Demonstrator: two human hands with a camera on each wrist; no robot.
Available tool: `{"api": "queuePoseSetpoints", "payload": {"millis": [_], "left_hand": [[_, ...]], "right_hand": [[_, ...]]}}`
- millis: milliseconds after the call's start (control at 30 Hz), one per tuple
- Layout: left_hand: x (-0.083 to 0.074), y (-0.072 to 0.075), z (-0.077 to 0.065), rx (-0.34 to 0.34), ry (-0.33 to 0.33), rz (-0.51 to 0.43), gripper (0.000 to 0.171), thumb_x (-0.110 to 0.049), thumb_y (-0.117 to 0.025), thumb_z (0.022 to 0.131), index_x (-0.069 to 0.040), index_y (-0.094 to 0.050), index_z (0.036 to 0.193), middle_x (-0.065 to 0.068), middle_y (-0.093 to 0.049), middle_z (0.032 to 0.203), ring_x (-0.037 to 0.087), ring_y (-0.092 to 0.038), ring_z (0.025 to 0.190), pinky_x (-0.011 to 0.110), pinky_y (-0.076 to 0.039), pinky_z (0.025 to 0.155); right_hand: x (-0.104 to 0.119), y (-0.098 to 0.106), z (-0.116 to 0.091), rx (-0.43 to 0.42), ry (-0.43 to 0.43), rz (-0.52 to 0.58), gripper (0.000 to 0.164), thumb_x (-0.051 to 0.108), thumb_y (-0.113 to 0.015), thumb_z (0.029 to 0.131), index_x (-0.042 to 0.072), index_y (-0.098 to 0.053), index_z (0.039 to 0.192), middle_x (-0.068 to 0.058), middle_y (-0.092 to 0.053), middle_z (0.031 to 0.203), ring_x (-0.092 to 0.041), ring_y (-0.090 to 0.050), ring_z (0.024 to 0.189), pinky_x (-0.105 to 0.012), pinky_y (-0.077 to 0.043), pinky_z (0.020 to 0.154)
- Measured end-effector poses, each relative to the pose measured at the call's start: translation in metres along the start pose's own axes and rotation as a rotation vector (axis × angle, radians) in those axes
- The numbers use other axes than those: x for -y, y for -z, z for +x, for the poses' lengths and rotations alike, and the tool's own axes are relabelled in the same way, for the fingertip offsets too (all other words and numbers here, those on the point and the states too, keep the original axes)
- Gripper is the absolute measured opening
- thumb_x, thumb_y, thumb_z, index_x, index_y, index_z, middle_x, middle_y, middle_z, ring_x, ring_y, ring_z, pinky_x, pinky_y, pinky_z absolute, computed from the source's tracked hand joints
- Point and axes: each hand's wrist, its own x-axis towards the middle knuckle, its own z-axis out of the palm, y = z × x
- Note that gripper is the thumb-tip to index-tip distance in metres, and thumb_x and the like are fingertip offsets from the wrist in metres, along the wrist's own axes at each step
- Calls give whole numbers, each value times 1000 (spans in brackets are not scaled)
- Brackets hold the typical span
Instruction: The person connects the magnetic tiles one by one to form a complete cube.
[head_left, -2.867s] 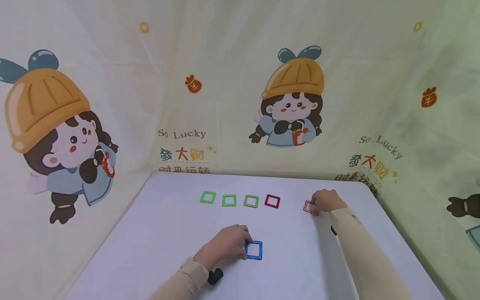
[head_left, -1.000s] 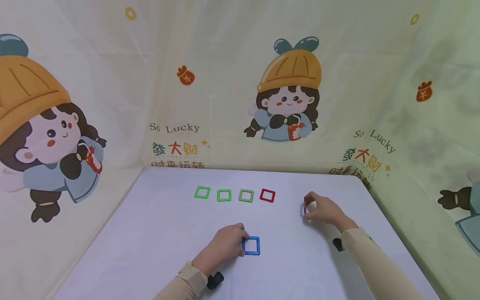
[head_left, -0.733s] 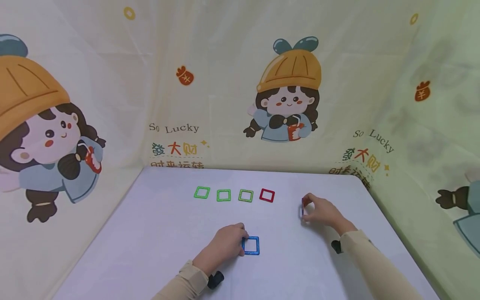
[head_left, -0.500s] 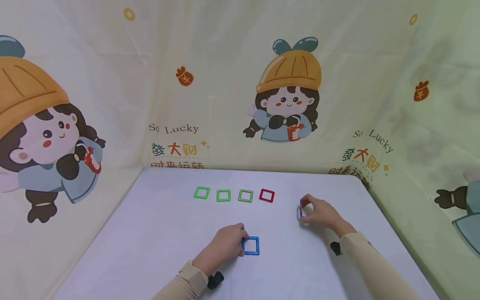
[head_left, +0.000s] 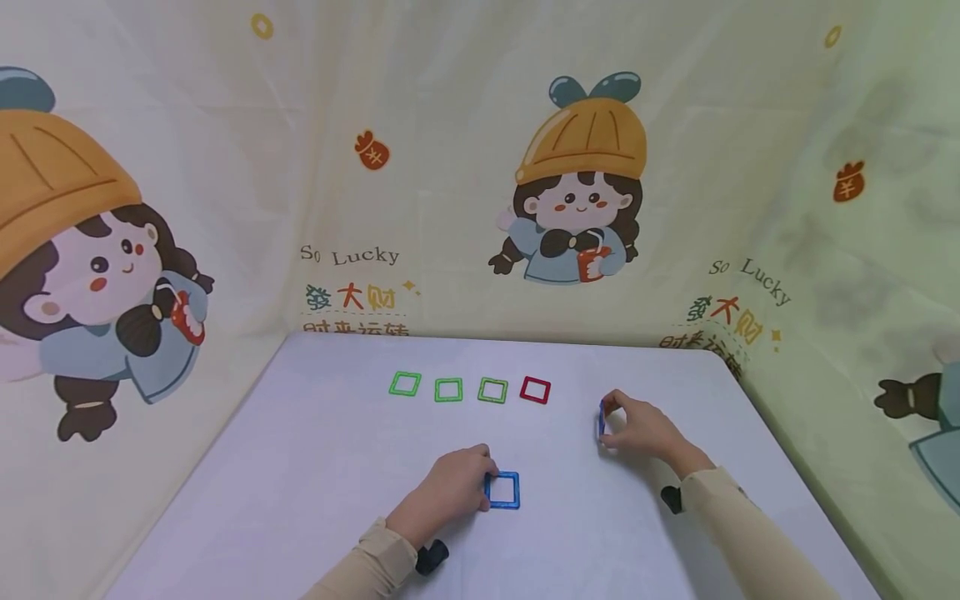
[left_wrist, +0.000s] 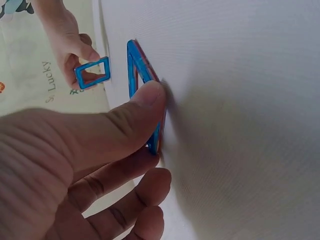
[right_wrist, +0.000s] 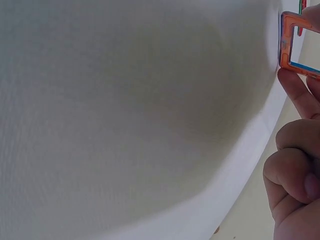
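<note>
In the head view my left hand (head_left: 450, 487) pinches the left edge of a blue square magnetic tile (head_left: 516, 492) lying on the white table. In the left wrist view the thumb presses on this tile (left_wrist: 132, 70), which shows a reddish underside. Farther right, my right hand (head_left: 645, 425) holds another square magnetic tile (head_left: 602, 422) upright on edge, thumb and fingertips at its top and bottom. Its left face looks blue; its other face (right_wrist: 286, 45) is orange in the right wrist view. That view cuts off part of the hand and tile.
Along the back of the white table (head_left: 330, 467) lies a row of square frames: a green one (head_left: 405, 384), a second green one (head_left: 448, 390), a green one with brownish edging (head_left: 492, 390) and a red one (head_left: 536, 390). A printed cloth (head_left: 450, 200) hangs behind.
My right hand has tipped its tile from nearly flat, orange side showing, to upright with the blue side facing left, and shifted slightly left. My left hand keeps its pinch on the blue tile.
</note>
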Motion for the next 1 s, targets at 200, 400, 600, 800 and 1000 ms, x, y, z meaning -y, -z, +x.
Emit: {"api": "queuePoseSetpoints", "payload": {"millis": [200, 400, 600, 800, 1000], "left_hand": [[-2, 1, 2, 8, -6, 20, 40, -27, -95, 74, -16, -78, 108, -6, -63, 102, 9, -55, 81, 31, -56, 88], [-6, 4, 2, 22, 11, 28, 38, -25, -95, 73, -16, -76, 105, -5, -61, 98, 10, -54, 79, 31, -56, 86], [-9, 6, 4, 30, 41, 34, 39, -24, -96, 72, -17, -77, 105, -3, -61, 96, 12, -52, 80, 28, -53, 77], [-12, 8, 4, 40, 87, 39, 39, -26, -96, 71, -18, -78, 105, 0, -60, 97, 14, -48, 87, 29, -51, 75], [-14, 9, 3, 41, 95, 57, 39, -27, -96, 72, -19, -79, 106, 1, -61, 101, 15, -48, 88, 31, -53, 76]], "right_hand": [[2, -2, 1, -2, 1, -5, 57, 35, -86, 77, 14, -59, 122, -6, -68, 122, -22, -61, 100, -50, -51, 93], [3, -3, 2, 7, -6, -2, 56, 36, -87, 77, 15, -59, 121, -6, -68, 122, -21, -60, 99, -50, -51, 93], [6, -2, 0, 12, -10, 9, 57, 36, -87, 77, 15, -58, 123, -6, -68, 123, -22, -60, 101, -52, -51, 96], [10, -1, -2, 2, 19, 18, 58, 36, -87, 78, 14, -59, 123, -7, -68, 123, -23, -62, 103, -54, -51, 97], [17, 0, -2, 25, 16, 36, 60, 37, -88, 77, 14, -59, 125, -7, -67, 125, -23, -61, 105, -54, -50, 98]]}}
